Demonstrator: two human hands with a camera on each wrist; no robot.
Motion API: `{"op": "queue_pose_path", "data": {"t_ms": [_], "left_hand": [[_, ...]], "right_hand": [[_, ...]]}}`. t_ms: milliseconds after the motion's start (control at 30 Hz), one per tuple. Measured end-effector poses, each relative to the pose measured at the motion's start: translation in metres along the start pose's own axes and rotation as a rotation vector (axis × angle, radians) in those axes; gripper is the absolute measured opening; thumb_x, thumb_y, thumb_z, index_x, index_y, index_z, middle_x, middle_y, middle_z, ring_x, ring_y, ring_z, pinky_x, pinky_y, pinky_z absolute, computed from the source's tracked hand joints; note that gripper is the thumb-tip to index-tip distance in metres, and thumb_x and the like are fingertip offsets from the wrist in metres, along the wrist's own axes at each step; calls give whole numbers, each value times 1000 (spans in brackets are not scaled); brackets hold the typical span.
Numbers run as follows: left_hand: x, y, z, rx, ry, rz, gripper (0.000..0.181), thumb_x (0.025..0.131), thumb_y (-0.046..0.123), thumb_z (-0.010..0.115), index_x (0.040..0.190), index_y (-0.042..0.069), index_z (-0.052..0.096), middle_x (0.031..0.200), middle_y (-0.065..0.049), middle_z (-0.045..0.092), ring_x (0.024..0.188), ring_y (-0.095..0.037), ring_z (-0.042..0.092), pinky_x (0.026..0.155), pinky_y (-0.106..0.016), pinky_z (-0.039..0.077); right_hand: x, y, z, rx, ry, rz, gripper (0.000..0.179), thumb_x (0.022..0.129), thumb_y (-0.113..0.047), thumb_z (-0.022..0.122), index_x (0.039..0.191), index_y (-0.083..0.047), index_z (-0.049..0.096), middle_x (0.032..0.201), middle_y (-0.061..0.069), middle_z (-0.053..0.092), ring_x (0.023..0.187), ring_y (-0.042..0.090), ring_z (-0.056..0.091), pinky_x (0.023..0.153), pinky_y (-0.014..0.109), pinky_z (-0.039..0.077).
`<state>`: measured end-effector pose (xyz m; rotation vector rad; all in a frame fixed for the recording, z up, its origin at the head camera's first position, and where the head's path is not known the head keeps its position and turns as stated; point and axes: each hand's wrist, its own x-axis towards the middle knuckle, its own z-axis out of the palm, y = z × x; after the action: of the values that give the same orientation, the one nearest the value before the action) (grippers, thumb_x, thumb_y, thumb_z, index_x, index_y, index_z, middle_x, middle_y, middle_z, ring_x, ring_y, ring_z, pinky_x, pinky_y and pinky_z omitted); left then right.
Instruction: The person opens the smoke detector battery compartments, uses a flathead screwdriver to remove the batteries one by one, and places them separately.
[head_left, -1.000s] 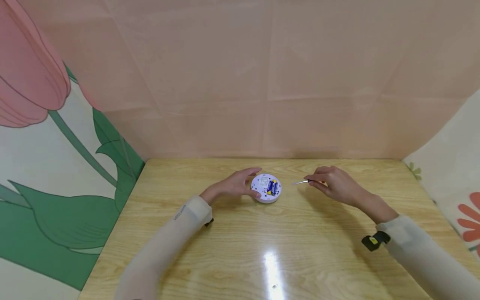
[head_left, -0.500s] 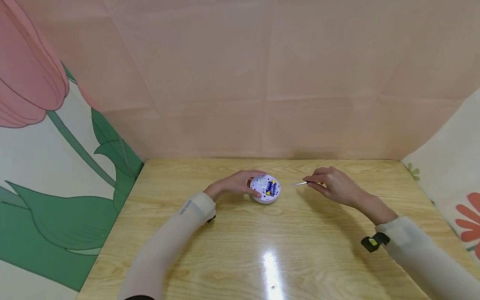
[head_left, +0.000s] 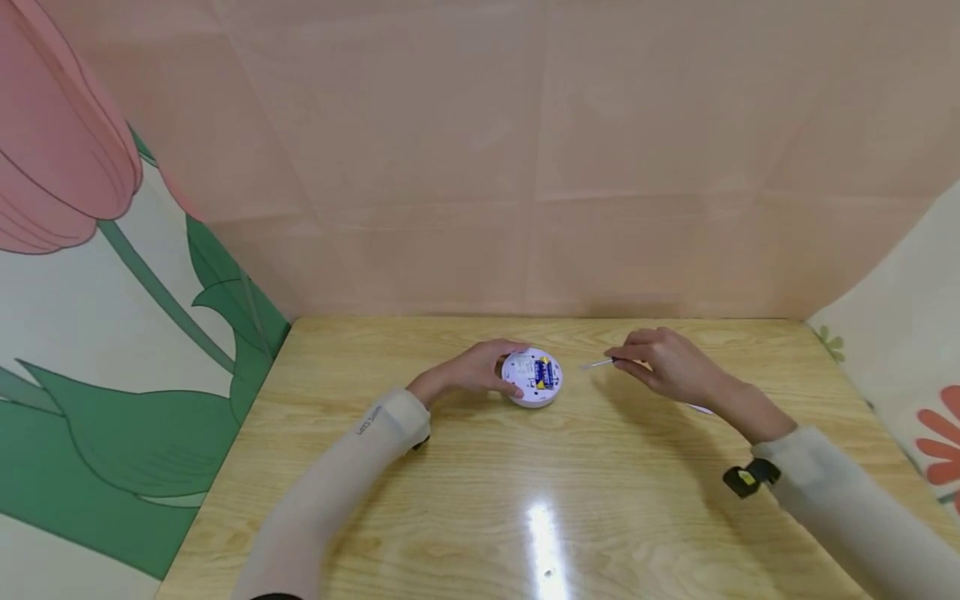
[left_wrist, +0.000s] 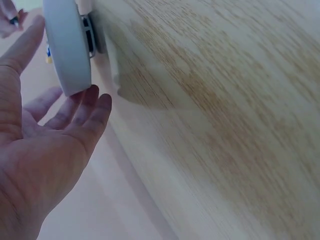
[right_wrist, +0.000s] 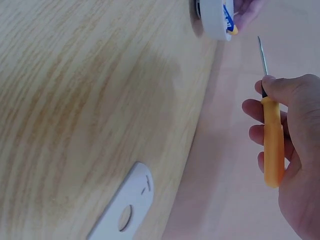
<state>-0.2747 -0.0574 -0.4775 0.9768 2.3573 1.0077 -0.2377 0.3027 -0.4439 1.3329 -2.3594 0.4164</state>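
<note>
My left hand grips a round white battery-powered device by its left rim, thumb on the near side and fingers on the far side. Two blue-and-yellow batteries lie side by side in its upturned face. The left wrist view shows the device edge-on, with a dark-and-white part under it on the table side. To the right, my right hand holds a screwdriver with an orange handle, thumb and fingers around it. Its thin metal shaft points at the device, a short gap away.
A flat white plate with an oval hole lies on the wood-grain table. In the head view only a sliver of this plate shows under my right wrist. Behind the table's far edge hangs a pinkish cloth backdrop.
My left hand has shifted slightly right along the device, its fingers reaching further over the rim. My right hand has edged a little left with the screwdriver, and a sliver of white plate now shows.
</note>
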Motion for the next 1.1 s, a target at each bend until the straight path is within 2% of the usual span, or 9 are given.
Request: {"op": "queue_pose_path", "data": {"t_ms": [233,533,733,933,1100], "left_hand": [[-1,-1,2,70,6,-10,89,89,26,89,162,6,41,156,-15,51,140,-28,49,122,-42,37],[-3,2,4,81,15,-62,90,88,32,89,162,8,43,143,-13,56,126,-21,51,113,-38,43],[-3,3,5,92,28,-52,91,86,30,91,160,7,44,143,-13,57,126,-22,52,113,-39,43],[-4,4,5,39,25,-29,95,83,27,94,159,3,43,153,-12,55,138,-24,53,119,-37,41],[-6,3,6,-21,24,-32,93,82,25,95,157,3,44,147,-10,60,132,-22,58,113,-34,46]], "right_hand": [[9,-1,-6,-39,-4,-20,25,81,0,85,106,-4,82,81,-3,70,65,5,57,58,33,50],[18,-5,-7,-92,-48,5,21,84,-4,86,105,-5,83,81,-2,69,66,7,58,60,34,49],[21,-8,-6,-117,-72,11,20,86,-6,85,105,-5,83,80,-2,67,66,9,57,61,34,48],[25,-10,-5,-136,-92,11,22,84,-6,87,106,-7,83,84,1,69,72,13,63,65,40,52],[28,-12,-4,-146,-98,13,20,85,-6,86,105,-8,83,87,2,71,77,17,67,68,42,54]]}}
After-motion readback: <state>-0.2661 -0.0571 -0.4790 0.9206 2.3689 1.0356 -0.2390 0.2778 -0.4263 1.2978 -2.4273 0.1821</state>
